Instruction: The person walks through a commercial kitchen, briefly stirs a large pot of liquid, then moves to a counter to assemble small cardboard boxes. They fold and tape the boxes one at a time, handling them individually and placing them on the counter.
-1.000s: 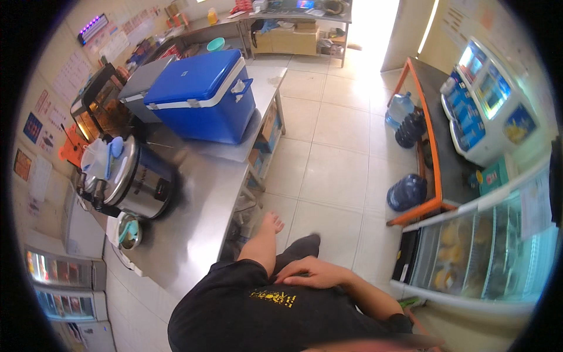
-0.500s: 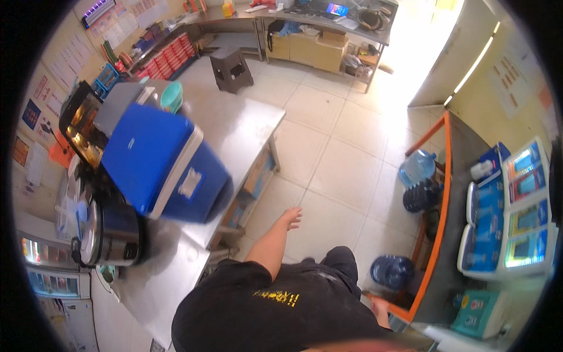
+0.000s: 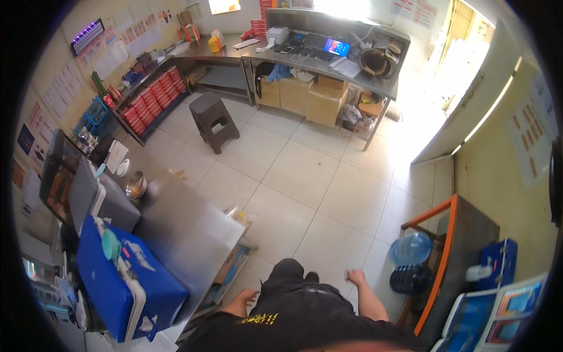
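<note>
1. Now the cooler (image 3: pixel 104 278) is seen at lower left, and the stool (image 3: pixel 214 120) is brought lower in the frame.
2. By the table (image 3: pixel 190 234), the left hand (image 3: pixel 247 297) is held loosely unclenched, apparently empty.
3. Near the bottles (image 3: pixel 411 249), nothing is seen held in the right hand (image 3: pixel 354 276); its curl cannot be told.
4. Apparently ground is being crossed, nothing handled.
</note>
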Demonstrator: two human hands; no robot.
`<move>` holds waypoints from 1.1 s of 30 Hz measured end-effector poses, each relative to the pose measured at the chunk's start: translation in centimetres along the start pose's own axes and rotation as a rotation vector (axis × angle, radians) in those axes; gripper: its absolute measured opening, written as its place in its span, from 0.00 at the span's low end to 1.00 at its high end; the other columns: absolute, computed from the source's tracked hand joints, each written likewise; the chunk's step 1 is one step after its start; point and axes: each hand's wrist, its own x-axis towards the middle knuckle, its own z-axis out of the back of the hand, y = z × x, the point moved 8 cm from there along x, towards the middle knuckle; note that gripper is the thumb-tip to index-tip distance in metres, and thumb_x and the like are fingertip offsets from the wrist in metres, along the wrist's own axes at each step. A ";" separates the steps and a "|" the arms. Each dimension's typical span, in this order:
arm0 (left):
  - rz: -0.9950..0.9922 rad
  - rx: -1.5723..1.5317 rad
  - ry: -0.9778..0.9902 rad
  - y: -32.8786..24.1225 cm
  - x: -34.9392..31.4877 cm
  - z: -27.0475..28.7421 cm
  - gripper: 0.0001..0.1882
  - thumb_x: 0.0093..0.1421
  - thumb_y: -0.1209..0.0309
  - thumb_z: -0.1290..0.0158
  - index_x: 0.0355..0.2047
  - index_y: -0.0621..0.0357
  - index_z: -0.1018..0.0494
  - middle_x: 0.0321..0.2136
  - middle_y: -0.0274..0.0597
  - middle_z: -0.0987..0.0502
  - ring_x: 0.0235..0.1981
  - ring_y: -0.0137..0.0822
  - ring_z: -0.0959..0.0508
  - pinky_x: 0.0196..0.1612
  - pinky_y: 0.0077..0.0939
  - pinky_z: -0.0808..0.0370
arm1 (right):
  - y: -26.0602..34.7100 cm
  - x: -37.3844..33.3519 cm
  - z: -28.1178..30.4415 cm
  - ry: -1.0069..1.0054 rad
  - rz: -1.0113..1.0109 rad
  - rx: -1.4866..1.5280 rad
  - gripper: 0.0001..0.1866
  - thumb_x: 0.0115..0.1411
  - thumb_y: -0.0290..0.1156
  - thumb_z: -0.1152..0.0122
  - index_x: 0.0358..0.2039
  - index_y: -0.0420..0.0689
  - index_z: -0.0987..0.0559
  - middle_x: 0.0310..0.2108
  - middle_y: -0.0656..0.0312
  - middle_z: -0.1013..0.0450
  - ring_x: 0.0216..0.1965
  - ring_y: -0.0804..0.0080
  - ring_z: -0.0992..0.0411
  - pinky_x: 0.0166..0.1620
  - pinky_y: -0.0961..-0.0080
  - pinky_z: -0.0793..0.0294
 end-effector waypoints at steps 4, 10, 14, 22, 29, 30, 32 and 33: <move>0.000 -0.052 0.071 -7.7 -1.7 0.0 0.19 0.63 0.53 0.41 0.47 0.50 0.20 0.41 0.41 0.18 0.46 0.40 0.21 0.43 0.48 0.22 | 27.0 13.6 23.2 -0.231 0.356 0.084 0.18 0.64 0.45 0.38 0.30 0.43 0.15 0.22 0.57 0.19 0.25 0.70 0.21 0.34 0.68 0.22; -0.216 -0.037 0.094 -31.0 3.1 4.1 0.19 0.62 0.53 0.40 0.45 0.53 0.20 0.41 0.39 0.18 0.44 0.36 0.21 0.41 0.42 0.22 | 40.7 30.8 35.3 -0.364 0.374 0.529 0.19 0.63 0.47 0.35 0.29 0.41 0.16 0.20 0.60 0.21 0.23 0.74 0.23 0.32 0.70 0.24; -0.318 -0.035 0.075 -48.7 6.8 12.3 0.19 0.62 0.53 0.39 0.43 0.54 0.19 0.41 0.38 0.17 0.42 0.33 0.21 0.40 0.38 0.22 | 34.2 40.8 29.1 -0.250 0.131 0.195 0.21 0.61 0.49 0.35 0.25 0.42 0.15 0.22 0.58 0.20 0.28 0.69 0.21 0.36 0.67 0.22; -0.562 -0.124 -0.337 -87.4 5.4 39.4 0.18 0.64 0.54 0.41 0.41 0.57 0.22 0.39 0.38 0.19 0.44 0.31 0.21 0.42 0.33 0.21 | 15.7 53.7 15.9 0.902 -0.312 -0.029 0.27 0.66 0.54 0.48 0.58 0.52 0.22 0.54 0.64 0.21 0.51 0.63 0.24 0.48 0.57 0.22; -0.460 -0.468 -0.258 -100.5 11.8 40.8 0.18 0.69 0.55 0.48 0.50 0.53 0.28 0.45 0.37 0.22 0.43 0.34 0.22 0.41 0.39 0.22 | 35.1 78.0 28.3 0.418 0.166 -0.331 0.22 0.60 0.53 0.35 0.32 0.44 0.14 0.26 0.59 0.18 0.27 0.69 0.21 0.37 0.67 0.20; -0.389 -0.393 -0.231 -100.5 11.5 40.1 0.18 0.69 0.55 0.49 0.51 0.53 0.28 0.47 0.38 0.23 0.44 0.36 0.22 0.44 0.43 0.23 | 39.4 82.4 29.1 0.252 -0.203 0.029 0.25 0.61 0.58 0.38 0.32 0.47 0.13 0.25 0.59 0.18 0.28 0.70 0.20 0.37 0.67 0.20; -0.214 -0.247 -0.081 -99.2 11.6 37.3 0.20 0.68 0.59 0.48 0.56 0.54 0.29 0.48 0.42 0.21 0.48 0.42 0.21 0.48 0.48 0.24 | 56.4 85.3 37.9 0.261 0.067 -0.125 0.31 0.62 0.65 0.48 0.31 0.50 0.13 0.26 0.55 0.18 0.35 0.58 0.18 0.45 0.62 0.21; -0.646 -0.129 -0.099 -102.8 9.5 37.2 0.20 0.68 0.58 0.48 0.56 0.54 0.29 0.49 0.43 0.22 0.48 0.43 0.21 0.50 0.49 0.24 | 59.0 89.3 40.2 0.107 0.195 -0.261 0.30 0.63 0.64 0.49 0.29 0.50 0.13 0.27 0.52 0.19 0.38 0.50 0.20 0.49 0.58 0.23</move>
